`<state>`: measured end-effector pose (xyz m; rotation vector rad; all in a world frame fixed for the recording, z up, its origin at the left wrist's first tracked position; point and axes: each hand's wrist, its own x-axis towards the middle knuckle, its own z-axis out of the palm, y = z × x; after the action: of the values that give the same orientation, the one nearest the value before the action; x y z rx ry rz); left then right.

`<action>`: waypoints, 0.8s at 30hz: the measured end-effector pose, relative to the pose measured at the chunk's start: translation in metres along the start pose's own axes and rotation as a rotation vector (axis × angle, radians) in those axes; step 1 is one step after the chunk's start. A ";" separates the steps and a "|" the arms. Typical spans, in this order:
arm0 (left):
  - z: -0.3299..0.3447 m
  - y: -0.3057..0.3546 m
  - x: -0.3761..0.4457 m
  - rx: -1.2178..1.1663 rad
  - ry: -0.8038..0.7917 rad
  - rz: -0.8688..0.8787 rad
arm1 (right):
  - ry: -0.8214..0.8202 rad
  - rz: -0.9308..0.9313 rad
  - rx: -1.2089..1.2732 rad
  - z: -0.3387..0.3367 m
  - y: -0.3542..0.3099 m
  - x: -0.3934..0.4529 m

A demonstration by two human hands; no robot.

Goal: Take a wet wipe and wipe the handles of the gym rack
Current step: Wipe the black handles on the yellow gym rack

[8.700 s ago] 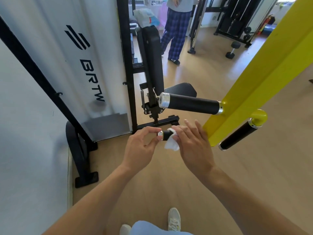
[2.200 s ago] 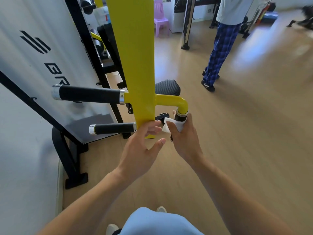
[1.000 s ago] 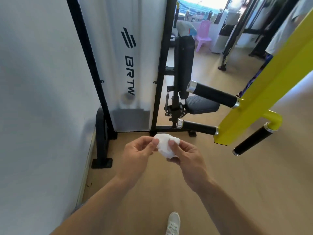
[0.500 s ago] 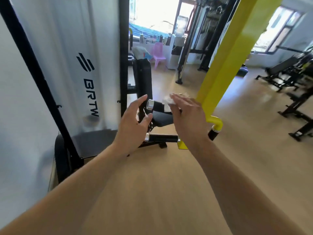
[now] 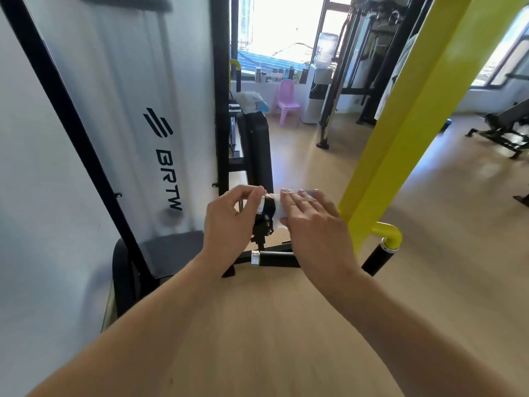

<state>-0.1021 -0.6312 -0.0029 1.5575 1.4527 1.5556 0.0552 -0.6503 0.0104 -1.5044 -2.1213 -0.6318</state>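
Note:
The yellow rack arm [image 5: 400,138] carries three black handles. My left hand [image 5: 229,224] pinches the silver end cap of the upper handle [image 5: 268,207] between thumb and curled fingers. My right hand [image 5: 313,222] lies over that handle with its fingers stretched flat, pressing the white wet wipe [image 5: 280,213] onto the grip. Most of the wipe and the grip is hidden under this hand. The lower handle [image 5: 274,258] sticks out to the left below my hands. A third handle [image 5: 377,260] hangs from the yellow elbow on the right.
A white BRTW panel [image 5: 137,124] in a black frame stands close on the left, with a black back pad [image 5: 259,150] behind the handles. Further back are a pink chair [image 5: 286,101], a water dispenser [image 5: 322,81] and other gym machines [image 5: 503,130]. Wooden floor lies to the right.
My left hand has closed from open onto the end cap of the upper handle. My right hand has slid the wipe along that grip. The view has tilted slightly down.

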 end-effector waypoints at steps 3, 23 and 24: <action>0.004 0.002 -0.004 0.011 0.060 -0.028 | -0.069 0.002 -0.238 -0.009 0.012 -0.001; 0.011 0.005 -0.013 0.007 0.227 -0.083 | -0.260 -0.073 -0.418 -0.031 0.027 -0.029; 0.011 0.006 -0.013 0.003 0.229 -0.093 | -0.283 -0.084 -0.374 -0.031 0.026 -0.028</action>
<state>-0.0869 -0.6411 -0.0056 1.3275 1.6245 1.7215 0.0914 -0.6824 0.0201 -1.7986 -2.3865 -0.9369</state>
